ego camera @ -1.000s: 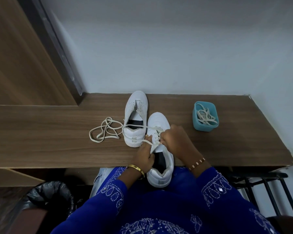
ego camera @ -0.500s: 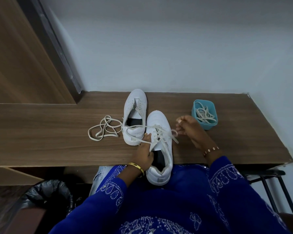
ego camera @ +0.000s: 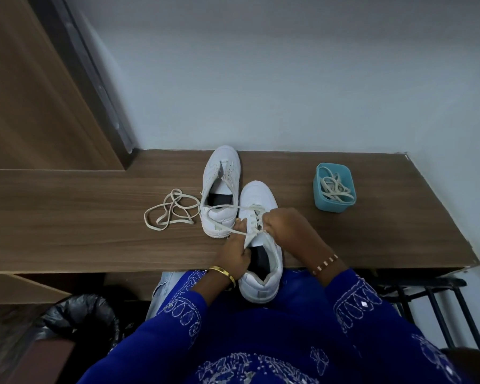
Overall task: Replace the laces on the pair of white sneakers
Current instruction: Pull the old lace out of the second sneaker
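From the head view, the near sneaker [ego camera: 261,245] lies across the desk [ego camera: 94,217] edge, heel toward the person, beside the far sneaker [ego camera: 221,189]. The left hand [ego camera: 234,257] wraps the sneaker's collar; the right hand [ego camera: 286,228] has its grip pinched on the lace [ego camera: 230,231] at the eyelets. The lace looks soft and limp, likely best held near its tip. A loose lace [ego camera: 169,210] lies left; a teal tub [ego camera: 334,191] holds more. The wood-grain desk meets a plain wall.
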The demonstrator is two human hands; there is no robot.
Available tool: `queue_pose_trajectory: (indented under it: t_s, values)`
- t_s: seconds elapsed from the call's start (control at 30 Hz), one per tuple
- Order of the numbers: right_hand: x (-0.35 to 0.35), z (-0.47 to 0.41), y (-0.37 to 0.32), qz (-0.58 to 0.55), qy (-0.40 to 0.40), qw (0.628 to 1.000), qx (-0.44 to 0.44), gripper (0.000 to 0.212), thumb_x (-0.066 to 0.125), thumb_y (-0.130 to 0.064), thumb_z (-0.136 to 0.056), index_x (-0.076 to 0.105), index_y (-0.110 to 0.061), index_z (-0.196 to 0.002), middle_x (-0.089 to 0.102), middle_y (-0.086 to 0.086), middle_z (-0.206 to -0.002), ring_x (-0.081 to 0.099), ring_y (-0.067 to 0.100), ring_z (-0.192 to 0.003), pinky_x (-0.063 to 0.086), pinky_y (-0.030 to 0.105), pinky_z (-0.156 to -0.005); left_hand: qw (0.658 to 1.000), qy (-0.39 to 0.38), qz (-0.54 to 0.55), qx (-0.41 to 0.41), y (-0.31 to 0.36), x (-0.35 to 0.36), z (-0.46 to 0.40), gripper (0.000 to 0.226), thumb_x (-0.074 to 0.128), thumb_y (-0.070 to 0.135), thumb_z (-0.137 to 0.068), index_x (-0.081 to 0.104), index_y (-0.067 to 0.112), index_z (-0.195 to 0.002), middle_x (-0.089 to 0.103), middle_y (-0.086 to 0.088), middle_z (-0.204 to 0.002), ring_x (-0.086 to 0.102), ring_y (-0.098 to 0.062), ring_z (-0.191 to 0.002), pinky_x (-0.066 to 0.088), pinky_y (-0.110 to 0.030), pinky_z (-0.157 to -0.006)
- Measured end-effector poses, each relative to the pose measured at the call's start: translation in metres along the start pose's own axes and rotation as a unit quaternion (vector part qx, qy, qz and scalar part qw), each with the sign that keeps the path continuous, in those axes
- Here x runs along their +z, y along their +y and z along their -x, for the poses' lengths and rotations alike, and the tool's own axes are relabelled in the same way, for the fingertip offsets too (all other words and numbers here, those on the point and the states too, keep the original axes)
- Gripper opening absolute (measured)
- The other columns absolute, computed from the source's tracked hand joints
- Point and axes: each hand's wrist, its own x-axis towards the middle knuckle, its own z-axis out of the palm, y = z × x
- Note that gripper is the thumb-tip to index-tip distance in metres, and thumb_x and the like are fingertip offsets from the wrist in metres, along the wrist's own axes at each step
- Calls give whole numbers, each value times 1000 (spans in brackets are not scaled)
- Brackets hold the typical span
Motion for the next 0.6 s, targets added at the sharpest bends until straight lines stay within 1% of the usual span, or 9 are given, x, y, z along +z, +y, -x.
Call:
queue_pose_trajectory:
  t_s: [0.1,0.17,0.27,0.33,0.37,0.43,0.5,0.53,0.6]
  values:
    - [-5,3,9,-34,-24,999,17,23,54,-23,-89,65,-6,-100,66,8,-98,58,24,-92,42,33,-79,1000,1,11,3,2,0,1,68,37,0,-81,12,5,-145,12,-13,-154,9,-21,-144,3,-12,-108]
    - [-4,5,12,-77,-39,996,22,24,58,-26,-87,67,-5,-94,65,9,-91,57,23,-85,42,32,-75,1000,5,13,4,3,0,2,71,33,9,-78,13,4,-145,12,-12,-154,10,-20,-144,3,-9,-107]
    - [4,6,12,-81,-13,996,15,19,52,-15,-88,65,-2,-87,63,12,-88,58,27,-81,45,37,-74,1000,4,10,0,4,0,2,78,28,16,-70,14,5,-146,13,-10,-154,11,-20,-144,4,-9,-106]
    - [6,6,9,-177,40,983,37,14,53,-6,-85,62,1,-77,61,14,-75,56,23,-68,45,34,-65,1000,4,10,-4,3,0,1,78,29,16,-70,14,6,-146,14,-10,-154,11,-19,-144,5,-10,-107]
    - [6,6,6,-253,58,963,67,13,54,-2,-83,59,2,-72,57,12,-67,52,16,-60,42,30,-60,1000,2,8,-7,2,0,1,78,29,16,-69,14,7,-146,13,-10,-154,10,-19,-144,5,-10,-107]
    - [1,6,-2,-415,64,898,132,16,51,1,-84,56,0,-69,49,4,-59,42,2,-47,37,20,-52,1000,-4,2,-8,2,0,1,78,29,15,-70,13,6,-146,12,-11,-155,8,-20,-144,3,-10,-107]
    - [-14,6,-4,-576,101,795,160,26,46,1,-87,55,-4,-64,49,3,-59,44,1,-49,39,14,-52,1000,-7,5,-7,2,0,1,74,32,10,-75,12,5,-146,10,-12,-154,7,-21,-144,2,-11,-108]
    - [-22,4,0,-652,148,726,163,32,44,-1,-88,56,-8,-59,51,4,-59,47,5,-52,42,16,-55,1000,-10,2,-4,4,0,1,72,35,5,-79,10,6,-146,9,-13,-155,7,-22,-145,2,-12,-109]
    - [-42,2,16,-791,233,536,181,42,40,-2,-88,56,-13,-51,53,1,-53,50,10,-52,44,21,-57,1000,-7,-7,0,5,1,0,71,38,1,-83,9,8,-147,7,-12,-155,8,-22,-144,4,-11,-107]
